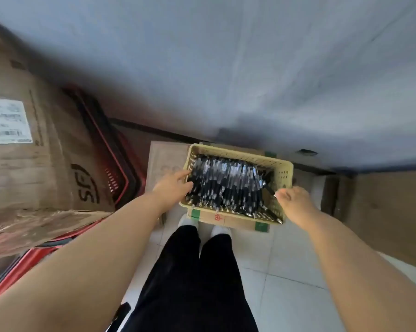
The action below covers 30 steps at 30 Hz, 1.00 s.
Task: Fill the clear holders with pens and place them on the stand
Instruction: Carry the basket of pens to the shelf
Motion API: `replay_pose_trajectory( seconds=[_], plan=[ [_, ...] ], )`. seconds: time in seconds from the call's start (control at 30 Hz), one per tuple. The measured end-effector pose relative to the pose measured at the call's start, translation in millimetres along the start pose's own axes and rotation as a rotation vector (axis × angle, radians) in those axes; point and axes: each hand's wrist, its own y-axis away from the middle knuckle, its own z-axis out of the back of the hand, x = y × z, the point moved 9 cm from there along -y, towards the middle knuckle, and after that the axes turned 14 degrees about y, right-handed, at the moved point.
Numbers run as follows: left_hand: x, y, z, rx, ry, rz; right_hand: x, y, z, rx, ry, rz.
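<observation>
Dozens of black pens (226, 183) lie heaped in a pale yellow perforated basket (238, 153), packed roughly side by side and filling most of it; the basket sits on top of a low cardboard box (226, 220) patched with green tape, which stands on the tiled floor (286, 271) just ahead of the person's white shoes (220, 231).

Both bare arms reach down to the basket. At its left rim the left hand (172, 186) has its fingers stretched forward and fairly straight, one lying along the rim, the others touching the near end of the heap; I see nothing gripped there. At the right rim the right hand (295, 203) is curled, thumb and forefinger brought together on the end of a single pen (269, 189); that one slants up out of the heap towards the fingertips, though blur makes the pinch a little hard to read.

Black trousers (197, 283) fill the lower middle of the view. To the left stands a large brown carton (34, 164) with a white label, its print unreadable; red plastic crates (111, 159) are stacked just beside it, between the carton and the box. Behind everything rises a grey-blue wall (250, 68).
</observation>
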Motion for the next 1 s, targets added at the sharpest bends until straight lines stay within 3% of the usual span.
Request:
replay_pose_trajectory(
  seconds=[0.3,0.57,0.8,1.0],
  plan=[
    [2.4,-40.5,-24.8,-0.034,-0.051,0.03,-9.4,-45.3,-22.3,0.004,-0.103,-0.195],
    [-28.4,-9.8,-17.8,-0.042,-0.034,0.034,-6.8,8.2,8.6,-0.052,-0.293,-0.209],
    [-135.7,57.2,-28.9,0.117,-0.18,-0.261,-44.0,128.9,54.1,-0.18,-0.546,-0.318],
    [-224.8,145.2,-105.4,0.311,-0.373,-0.549,-108.6,271.2,50.2,-0.358,-0.758,-0.511]
  ],
)
